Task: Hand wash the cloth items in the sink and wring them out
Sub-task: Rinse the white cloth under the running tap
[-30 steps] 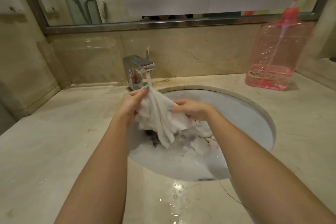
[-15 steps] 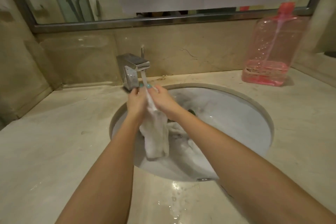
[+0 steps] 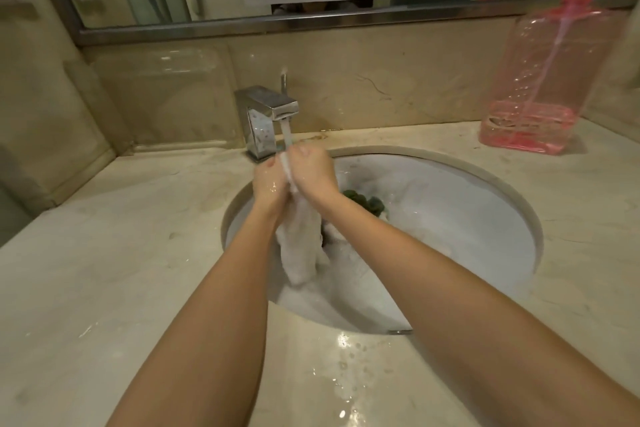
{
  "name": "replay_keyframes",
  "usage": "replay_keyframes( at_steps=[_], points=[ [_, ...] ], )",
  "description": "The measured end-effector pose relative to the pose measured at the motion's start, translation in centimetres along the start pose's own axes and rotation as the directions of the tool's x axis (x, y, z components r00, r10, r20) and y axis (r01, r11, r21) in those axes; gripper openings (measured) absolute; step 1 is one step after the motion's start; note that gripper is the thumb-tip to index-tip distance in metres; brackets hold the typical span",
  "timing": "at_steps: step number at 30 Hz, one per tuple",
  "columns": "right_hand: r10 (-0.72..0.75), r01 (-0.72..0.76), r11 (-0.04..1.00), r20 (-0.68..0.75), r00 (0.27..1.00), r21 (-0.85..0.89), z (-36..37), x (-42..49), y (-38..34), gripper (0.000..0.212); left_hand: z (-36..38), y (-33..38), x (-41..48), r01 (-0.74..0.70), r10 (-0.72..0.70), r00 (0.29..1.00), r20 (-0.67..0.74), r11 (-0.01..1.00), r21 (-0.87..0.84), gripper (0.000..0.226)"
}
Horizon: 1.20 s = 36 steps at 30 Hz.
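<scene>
A wet white cloth [image 3: 300, 246] hangs down into the round white sink [image 3: 478, 218]. My left hand [image 3: 270, 184] and my right hand [image 3: 313, 170] are pressed together, both gripping the cloth's top end under the water stream from the chrome faucet [image 3: 265, 121]. The cloth's lower end reaches the soapy water. A dark green cloth [image 3: 363, 203] lies in the basin behind my right wrist, partly hidden. More white cloth lies under the suds.
A pink transparent pump bottle [image 3: 550, 80] stands on the marble counter [image 3: 104, 253] at the back right. Water puddles [image 3: 346, 357] lie on the counter in front of the sink. A mirror runs along the wall above.
My hands came together from holding the cloth spread apart. They now clasp its top end under the running water, and the cloth hangs bunched and narrow.
</scene>
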State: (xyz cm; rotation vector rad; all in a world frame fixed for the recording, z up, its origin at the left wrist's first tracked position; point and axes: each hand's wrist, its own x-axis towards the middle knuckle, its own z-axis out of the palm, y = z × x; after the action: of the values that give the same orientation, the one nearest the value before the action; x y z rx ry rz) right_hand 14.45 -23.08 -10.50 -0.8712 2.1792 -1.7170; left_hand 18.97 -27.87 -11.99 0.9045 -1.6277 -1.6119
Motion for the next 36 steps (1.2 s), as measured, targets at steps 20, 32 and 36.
replay_keyframes(
  at_steps=[20,32,36],
  points=[
    [0.196,-0.174,0.953,-0.067,0.978,0.249,-6.3,3.3,3.3,0.032,-1.2,0.5,-0.3,-0.178,0.177,0.984,0.026,0.984,0.025,0.023],
    [0.155,-0.049,0.981,0.602,0.784,-0.188,-5.7,1.3,4.7,0.039,-2.0,0.2,1.5,-0.173,0.19,0.979,0.079,0.968,-0.181,0.014],
    [0.066,-0.013,0.993,0.468,0.881,-0.114,-6.7,1.8,4.9,0.007,-2.1,0.3,1.3,-0.166,0.169,0.984,0.063,0.985,-0.045,0.019]
  ],
)
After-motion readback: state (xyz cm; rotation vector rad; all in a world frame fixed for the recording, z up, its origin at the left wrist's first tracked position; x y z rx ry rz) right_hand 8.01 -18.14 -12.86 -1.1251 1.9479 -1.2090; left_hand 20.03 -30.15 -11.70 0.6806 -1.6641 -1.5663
